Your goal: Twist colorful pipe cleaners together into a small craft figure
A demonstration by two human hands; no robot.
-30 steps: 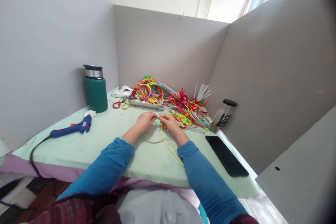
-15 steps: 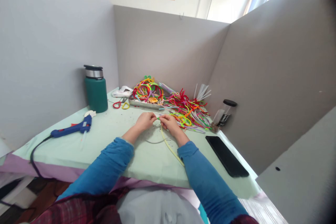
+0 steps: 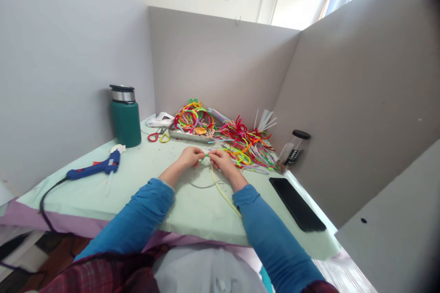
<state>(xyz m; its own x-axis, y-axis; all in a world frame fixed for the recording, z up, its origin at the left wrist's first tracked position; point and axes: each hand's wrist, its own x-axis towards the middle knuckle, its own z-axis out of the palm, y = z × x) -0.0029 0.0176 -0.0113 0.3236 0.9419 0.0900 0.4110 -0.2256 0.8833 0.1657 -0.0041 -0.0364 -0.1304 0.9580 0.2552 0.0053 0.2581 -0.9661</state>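
1. Grey flat partition panels [image 3: 223, 59], around the back and both sides of the table.
2. Table with pale green cloth [image 3: 192, 215], purple edge below; small dark bits scattered mid-table.
3. Loose pile of multicolour fuzzy craft stems [image 3: 244, 142], back right, mostly red, green, orange, white.
4. Green cylindrical bottle, steel neck, black lid [image 3: 126, 123], upright, back left.
5. Black flat rectangular device [image 3: 297, 203], lying right of the right forearm.
6. Blue glue gun with black cord [image 3: 92, 169], on its side, left, near bottle.
7. Shallow metal tray [image 3: 190, 137], back centre, heaped with coloured loops, beside the pile.
8. Left hand [image 3: 190, 157]: thumb and index closed in a pinch on the green piece. Right hand [image 3: 222, 161]: same, fingertips close to the left's.
9. Clear jar, black lid [image 3: 292, 151], tilted, right of pile.
10. Long pale yellow strip [image 3: 223, 193], from below right fingertips to right sleeve; attachment unclear. Thin grey curved strand [image 3: 204, 187] alongside.
11. Red loop [image 3: 153, 137] and yellow loop [image 3: 164, 138], left of tray.
12. Small green piece [image 3: 207, 155], between both hands' fingertips, mostly hidden.
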